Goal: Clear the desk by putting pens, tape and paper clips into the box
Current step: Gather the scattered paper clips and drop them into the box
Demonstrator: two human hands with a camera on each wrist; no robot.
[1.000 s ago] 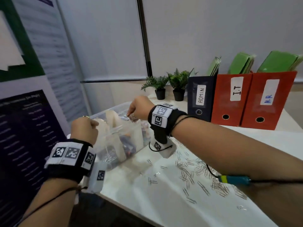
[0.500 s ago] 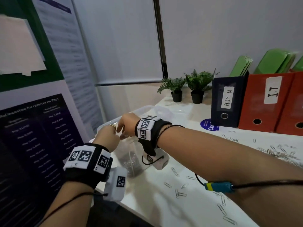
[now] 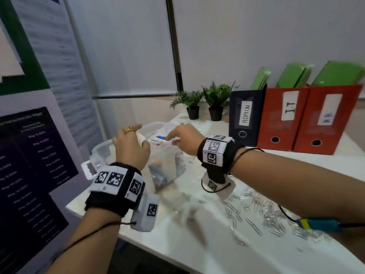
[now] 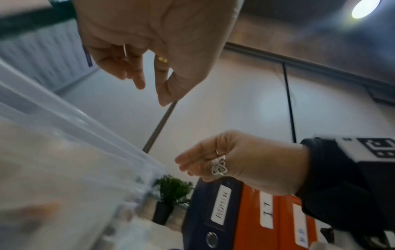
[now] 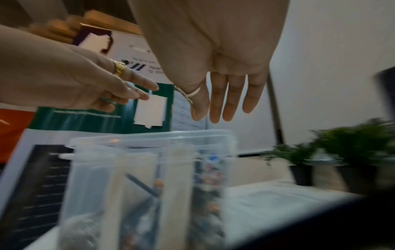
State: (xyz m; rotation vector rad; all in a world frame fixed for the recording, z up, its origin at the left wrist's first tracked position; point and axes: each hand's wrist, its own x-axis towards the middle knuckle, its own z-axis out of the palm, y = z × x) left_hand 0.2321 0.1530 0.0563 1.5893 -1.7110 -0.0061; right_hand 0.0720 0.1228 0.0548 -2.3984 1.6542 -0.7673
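Two hands: we held our left hand (image 3: 132, 147) and right hand (image 3: 185, 139) above the box (image 3: 102, 149), fingers loose, grasping nothing.
Paper clips (image 3: 254, 206): scattered right of the box.

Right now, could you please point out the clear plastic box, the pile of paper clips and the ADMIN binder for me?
clear plastic box (image 3: 102, 148): head view, on its near-left rim.
pile of paper clips (image 3: 276, 216): head view, middle of the heap on the desk.
ADMIN binder (image 3: 245, 115): head view, on its white spine label.

1. The head view is looking down across the desk (image 3: 207, 254)
2. Both wrist views are looking up from close beside the box (image 5: 149, 137), sharing both hands with it
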